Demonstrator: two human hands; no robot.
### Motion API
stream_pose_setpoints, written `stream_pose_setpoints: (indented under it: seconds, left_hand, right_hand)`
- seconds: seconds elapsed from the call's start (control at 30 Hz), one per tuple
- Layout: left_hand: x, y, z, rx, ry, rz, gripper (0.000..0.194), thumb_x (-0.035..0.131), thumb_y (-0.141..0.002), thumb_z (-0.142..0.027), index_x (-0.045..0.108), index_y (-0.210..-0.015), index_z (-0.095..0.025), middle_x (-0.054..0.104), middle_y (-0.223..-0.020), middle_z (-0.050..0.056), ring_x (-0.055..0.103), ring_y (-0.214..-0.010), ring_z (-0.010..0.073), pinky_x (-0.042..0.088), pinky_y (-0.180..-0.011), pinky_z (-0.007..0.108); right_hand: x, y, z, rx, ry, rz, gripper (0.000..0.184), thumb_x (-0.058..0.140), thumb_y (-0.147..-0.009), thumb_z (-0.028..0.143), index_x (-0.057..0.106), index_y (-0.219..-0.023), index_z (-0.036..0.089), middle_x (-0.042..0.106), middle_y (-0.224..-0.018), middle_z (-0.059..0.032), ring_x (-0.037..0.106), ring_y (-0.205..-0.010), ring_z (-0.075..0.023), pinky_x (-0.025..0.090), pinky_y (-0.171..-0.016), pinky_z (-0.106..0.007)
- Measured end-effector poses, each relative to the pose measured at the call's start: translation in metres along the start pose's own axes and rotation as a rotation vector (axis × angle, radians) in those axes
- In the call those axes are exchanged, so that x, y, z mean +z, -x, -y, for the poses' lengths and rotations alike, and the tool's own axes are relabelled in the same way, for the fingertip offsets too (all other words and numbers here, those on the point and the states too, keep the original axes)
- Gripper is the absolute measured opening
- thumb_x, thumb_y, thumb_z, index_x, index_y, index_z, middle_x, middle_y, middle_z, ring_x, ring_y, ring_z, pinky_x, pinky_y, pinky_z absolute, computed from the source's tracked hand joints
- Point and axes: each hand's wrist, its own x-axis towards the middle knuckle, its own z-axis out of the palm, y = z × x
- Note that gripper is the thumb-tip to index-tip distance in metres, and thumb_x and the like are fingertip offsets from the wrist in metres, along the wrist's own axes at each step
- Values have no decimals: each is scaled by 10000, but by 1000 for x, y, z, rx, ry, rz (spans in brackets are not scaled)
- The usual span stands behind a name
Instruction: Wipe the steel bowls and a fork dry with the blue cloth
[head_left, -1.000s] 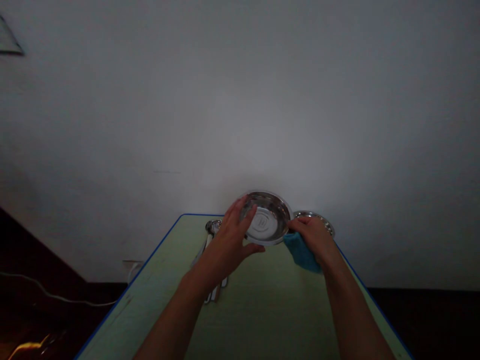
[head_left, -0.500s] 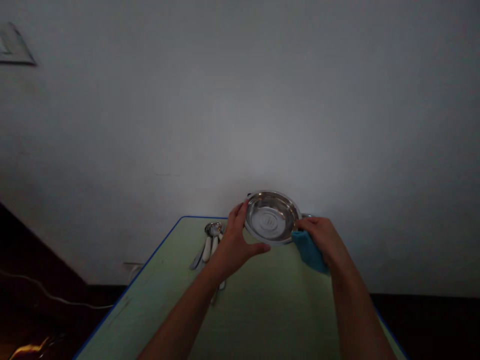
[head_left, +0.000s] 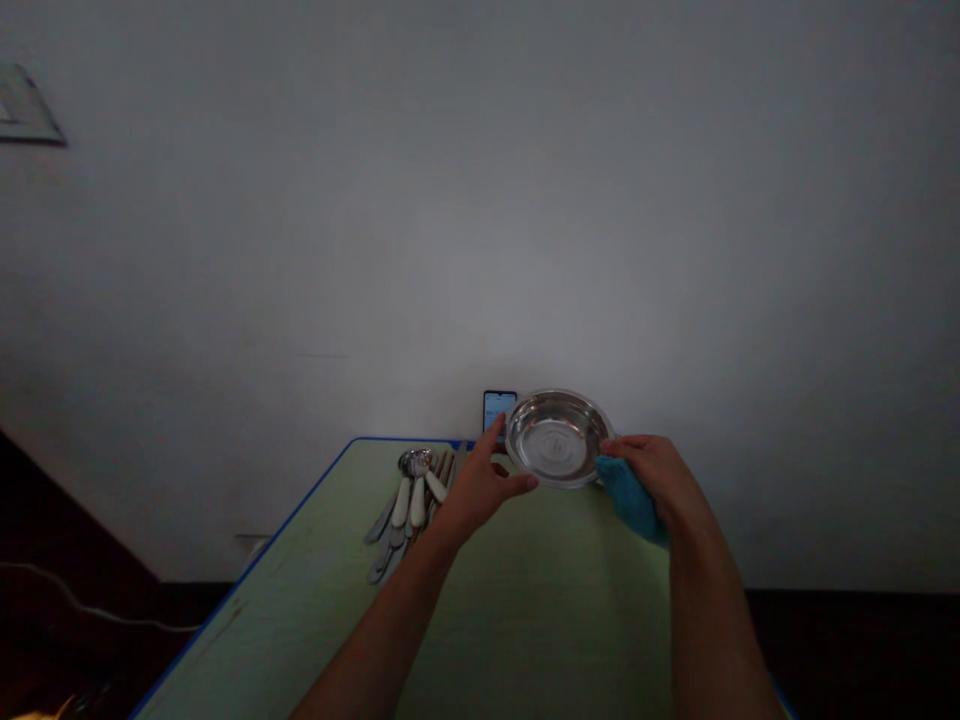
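The left hand (head_left: pixel 484 482) is spread wide, thumb and fingers parted at the bowl's left rim; whether it grips is unclear. The right hand (head_left: pixel 649 470) pinches a soft, bunched blue cloth (head_left: pixel 634 505) at the opposite rim. Between them, near the far edge of the pale green surface (head_left: pixel 555 610), the round, shiny metal bowl (head_left: pixel 556 442) appears farther right than half a second ago. A phone (head_left: pixel 499 404) now shows upright by the smooth wall (head_left: pixel 525 200), and more metal cutlery with cream handles (head_left: pixel 418 505) is uncovered.
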Motion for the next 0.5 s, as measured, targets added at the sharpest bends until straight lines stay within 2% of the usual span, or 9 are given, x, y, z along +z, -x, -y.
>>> stream_pose_setpoints:
  seconds: [0.13,0.27,0.37,0.5]
  left_hand:
    - [4,-9,3,-41,149,-18,910,795,-558,-175,406,-1380,-148,519,-1318,169,572,-973,236,482,-730,321]
    - [12,-20,11,-78,308,5,782,778,-544,-127,524,-1280,-200,524,-1334,111,599,-835,160,486,-726,287]
    - [19,-28,15,-96,346,49,686,763,-542,-111,582,-1202,-155,628,-1182,103,616,-768,143,484,-728,282]
    - [29,-34,15,-126,374,80,688,762,-519,-78,601,-1185,-130,704,-960,75,630,-737,154,480,-737,292]
  right_hand:
    - [-3,-6,-8,0,0,-12,298,623,-614,409,698,-663,125,626,-552,-25,568,-522,-169,411,-501,-265]
    - [-7,-10,-14,-6,2,-26,305,610,-631,415,695,-650,123,628,-553,-28,567,-530,-169,421,-509,-265]
    - [-10,-14,-17,-11,11,-44,307,605,-637,414,699,-651,123,630,-559,-24,576,-557,-173,431,-533,-267]
    - [-15,-17,-20,-12,25,-79,280,603,-638,372,713,-689,119,650,-601,-22,594,-610,-180,440,-581,-268]
